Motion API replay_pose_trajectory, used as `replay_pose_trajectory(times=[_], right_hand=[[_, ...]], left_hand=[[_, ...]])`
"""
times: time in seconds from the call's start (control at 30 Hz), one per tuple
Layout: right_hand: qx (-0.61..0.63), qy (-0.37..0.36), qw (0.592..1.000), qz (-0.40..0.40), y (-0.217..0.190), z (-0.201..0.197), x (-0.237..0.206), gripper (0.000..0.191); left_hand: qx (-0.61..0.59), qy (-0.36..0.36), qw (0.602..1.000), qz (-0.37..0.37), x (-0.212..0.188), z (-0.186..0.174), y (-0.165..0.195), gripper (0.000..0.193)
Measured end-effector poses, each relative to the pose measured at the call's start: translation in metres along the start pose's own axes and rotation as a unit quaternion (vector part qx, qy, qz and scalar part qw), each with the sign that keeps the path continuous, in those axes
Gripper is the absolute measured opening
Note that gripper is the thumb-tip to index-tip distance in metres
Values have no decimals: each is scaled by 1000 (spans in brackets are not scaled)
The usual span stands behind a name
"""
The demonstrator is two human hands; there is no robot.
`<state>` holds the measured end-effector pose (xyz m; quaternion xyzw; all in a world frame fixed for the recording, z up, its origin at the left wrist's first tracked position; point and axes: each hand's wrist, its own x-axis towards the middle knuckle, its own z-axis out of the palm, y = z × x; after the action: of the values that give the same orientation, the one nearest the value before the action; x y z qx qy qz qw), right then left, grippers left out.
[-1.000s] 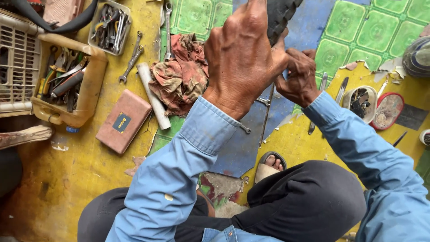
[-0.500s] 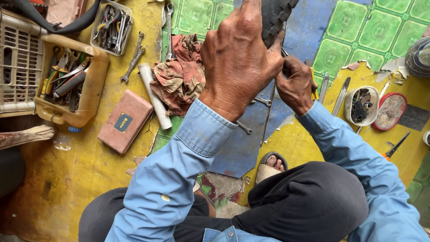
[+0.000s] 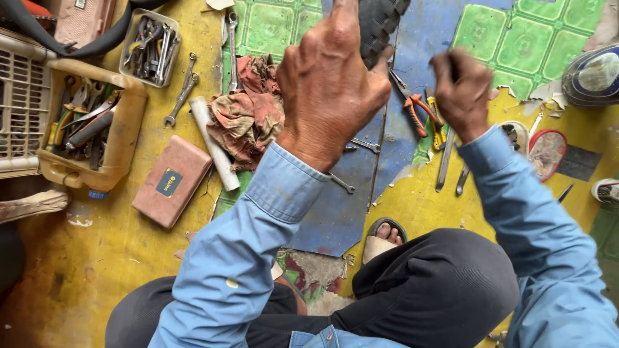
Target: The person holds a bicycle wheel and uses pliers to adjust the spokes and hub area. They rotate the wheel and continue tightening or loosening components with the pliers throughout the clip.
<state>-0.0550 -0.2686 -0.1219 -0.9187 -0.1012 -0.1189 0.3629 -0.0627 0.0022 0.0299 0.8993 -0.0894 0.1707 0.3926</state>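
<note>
A clear tray [image 3: 149, 46] holds wrenches; a yellow cut jug [image 3: 122, 138] holds pliers and other tools. The left hand [image 3: 329, 90] grips the black tyre [image 3: 380, 22] at the top edge, fingers curled over it. The right hand [image 3: 461, 90], earlier at the tyre, now sits apart, pinching something thin I cannot make out

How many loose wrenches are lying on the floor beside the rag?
3: one wrench above the rag, two left of it. More tools fill the tray; others may be hidden behind the hands.
</note>
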Motion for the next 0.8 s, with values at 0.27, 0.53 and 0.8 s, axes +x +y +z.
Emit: replay_pose_trajectory(times=[0.27,0.53,0.8], right_hand=[[-129,-78,988,17,-7,54,-85,21],[-175,-67,969,162,38,9,-68,28],[-232,-169,925,250,33,24,-82,40]], left_hand=[[64,29,996,53,0,2,-12,79],[41,4,998,44,6,-13,-16,61],[66,5,997,40,9,-6,-19,52]])
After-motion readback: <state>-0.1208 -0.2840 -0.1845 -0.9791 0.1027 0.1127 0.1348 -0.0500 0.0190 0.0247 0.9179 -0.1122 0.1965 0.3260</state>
